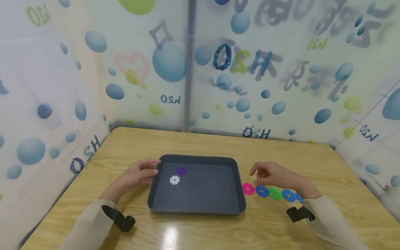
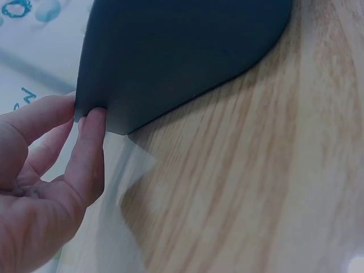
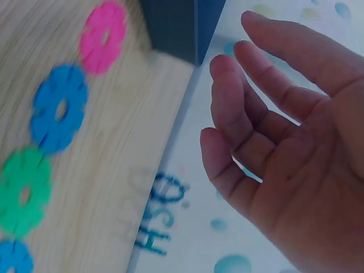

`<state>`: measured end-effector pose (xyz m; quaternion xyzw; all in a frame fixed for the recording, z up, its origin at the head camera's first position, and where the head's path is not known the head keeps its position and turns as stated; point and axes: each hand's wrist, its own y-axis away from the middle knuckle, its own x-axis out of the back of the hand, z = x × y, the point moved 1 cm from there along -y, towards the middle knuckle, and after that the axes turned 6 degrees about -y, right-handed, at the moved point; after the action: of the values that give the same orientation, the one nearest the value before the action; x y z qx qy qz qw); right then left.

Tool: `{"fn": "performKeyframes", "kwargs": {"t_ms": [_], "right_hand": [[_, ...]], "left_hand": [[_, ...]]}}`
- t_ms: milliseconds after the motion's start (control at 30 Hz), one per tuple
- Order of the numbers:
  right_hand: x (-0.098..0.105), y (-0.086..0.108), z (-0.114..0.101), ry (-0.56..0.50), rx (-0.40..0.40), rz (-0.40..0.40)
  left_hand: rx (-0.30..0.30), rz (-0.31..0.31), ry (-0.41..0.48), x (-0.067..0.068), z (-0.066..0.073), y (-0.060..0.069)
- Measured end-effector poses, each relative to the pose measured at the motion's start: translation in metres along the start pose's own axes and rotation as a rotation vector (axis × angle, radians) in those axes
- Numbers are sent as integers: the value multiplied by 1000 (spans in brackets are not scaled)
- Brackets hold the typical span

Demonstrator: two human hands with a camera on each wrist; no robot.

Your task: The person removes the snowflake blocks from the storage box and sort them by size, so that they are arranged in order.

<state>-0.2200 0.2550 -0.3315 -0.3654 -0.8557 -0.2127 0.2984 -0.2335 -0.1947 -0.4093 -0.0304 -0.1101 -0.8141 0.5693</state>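
Note:
A dark grey rectangular tray (image 1: 200,211) sits on the table, holding a purple notched disc (image 1: 181,171) and a white notched disc (image 1: 174,180) toward its back left. My left hand (image 1: 140,173) grips the tray's back-left edge; in the left wrist view the thumb and a finger (image 2: 40,116) lie on either side of it. To the right of the tray, my right hand (image 1: 275,174) hovers above a row of discs with loosely bent fingers and nothing in them. The row begins with a pink disc (image 1: 248,189), then a blue disc (image 1: 261,191) and a green disc (image 1: 275,193).
Farther right in the row is another blue disc (image 1: 288,195), with one more blue disc (image 1: 298,197) partly hidden by the right wrist. The wooden table (image 1: 140,142) backs onto a patterned curtain (image 1: 212,104). Black wrist cameras are worn on both arms.

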Motion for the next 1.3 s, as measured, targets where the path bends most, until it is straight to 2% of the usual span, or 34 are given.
{"fn": "performKeyframes", "kwargs": {"t_ms": [267, 567, 700, 1067, 1300], "right_hand": [[-15, -44, -30, 56, 35, -82], [-31, -94, -57, 172, 132, -176], [-40, -109, -68, 160, 133, -214], [-65, -155, -84, 173, 131, -240], [-84, -182, -85, 163, 126, -192]], "left_hand": [[3, -10, 11, -1, 2, -2], [-3, -26, 14, 0, 1, -1], [-2, -27, 16, 1, 0, -1], [2, -21, 16, 1, 0, -2], [9, -13, 26, 0, 0, -1]]}}
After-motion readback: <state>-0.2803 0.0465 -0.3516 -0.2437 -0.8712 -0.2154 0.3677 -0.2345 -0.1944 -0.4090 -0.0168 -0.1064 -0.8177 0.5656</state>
